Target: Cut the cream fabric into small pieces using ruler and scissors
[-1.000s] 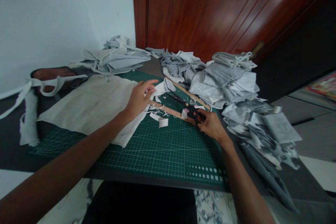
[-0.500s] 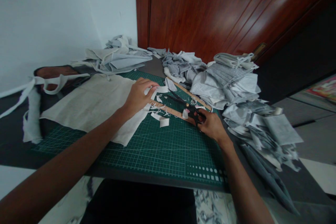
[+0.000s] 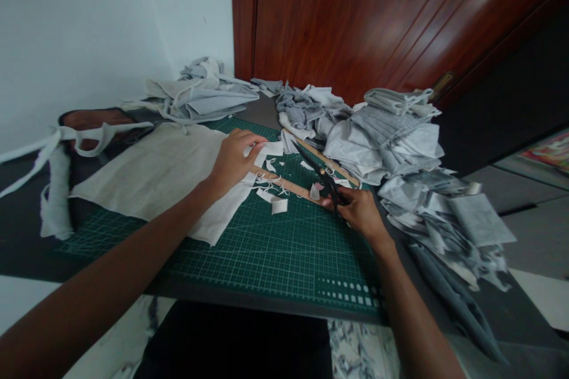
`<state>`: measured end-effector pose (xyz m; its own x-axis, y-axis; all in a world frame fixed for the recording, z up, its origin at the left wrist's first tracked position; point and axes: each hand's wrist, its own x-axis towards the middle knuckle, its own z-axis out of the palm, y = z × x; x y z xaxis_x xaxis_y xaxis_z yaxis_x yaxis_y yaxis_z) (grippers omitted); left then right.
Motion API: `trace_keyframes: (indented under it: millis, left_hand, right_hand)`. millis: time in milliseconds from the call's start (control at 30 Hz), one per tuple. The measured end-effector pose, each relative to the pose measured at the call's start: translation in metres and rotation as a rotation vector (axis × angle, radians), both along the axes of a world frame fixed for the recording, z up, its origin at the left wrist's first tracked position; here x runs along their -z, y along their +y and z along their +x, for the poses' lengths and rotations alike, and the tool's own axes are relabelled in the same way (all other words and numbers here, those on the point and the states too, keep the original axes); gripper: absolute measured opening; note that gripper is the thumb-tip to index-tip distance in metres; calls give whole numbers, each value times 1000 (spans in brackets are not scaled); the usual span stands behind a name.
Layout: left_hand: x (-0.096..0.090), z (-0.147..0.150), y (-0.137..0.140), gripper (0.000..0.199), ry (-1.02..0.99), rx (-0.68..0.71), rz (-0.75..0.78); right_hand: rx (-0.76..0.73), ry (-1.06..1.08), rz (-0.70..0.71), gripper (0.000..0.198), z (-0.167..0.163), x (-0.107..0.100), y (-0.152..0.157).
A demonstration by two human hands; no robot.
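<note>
My left hand [image 3: 235,157] pinches a narrow strip of white fabric [image 3: 273,148] between thumb and fingers. The strip's free end points right, above the green cutting mat [image 3: 267,260]. Black scissors [image 3: 326,174] are in my right hand [image 3: 358,210], fingers in the handles. Their blades look closed, pointing up and left, a short way right of the strip. Below my left wrist spreads a large off-white cloth [image 3: 164,172]. A wooden ruler [image 3: 293,188] lies on the mat between my hands, with threads and a small square scrap [image 3: 279,206] near it.
Heaps of grey and white cloth [image 3: 377,136] stand along the back right, with more crumpled cloth [image 3: 444,219] at the right edge. Another fabric pile [image 3: 200,98] lies back left. A second wooden stick [image 3: 329,160] lies beyond the scissors. A brown door [image 3: 355,23] rises behind.
The scissor blades have closed and swung away from the strip to the right. A small white scrap now shows beside the blades. My left hand has barely moved.
</note>
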<state>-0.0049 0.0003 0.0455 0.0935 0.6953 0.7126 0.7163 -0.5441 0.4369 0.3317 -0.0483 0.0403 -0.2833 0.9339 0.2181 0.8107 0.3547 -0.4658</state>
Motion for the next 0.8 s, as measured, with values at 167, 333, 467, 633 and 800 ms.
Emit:
trace_keyframes:
  millis: [167,333,467,633,800]
  left_hand:
    - [-1,-1,-2,28,-90,-46,-19]
    - [3,1,1,30,-191,-49,-61]
    - [6,4,1,32,-281,-24,-112]
    - [7,9,0,32,-355,24,-144]
    - [7,11,-1,32,-363,37,-148]
  right_hand:
    - [29,-53,43,32,-4,-10,-7]
    - [25,-84,6,38,-9,-13,-11]
    - [-12,-38,-35,45,-11,-10,-11]
    - [-44,-1,-81,48,-11,-6,-10]
    - [-70,6,-103,48,-12,-2,-8]
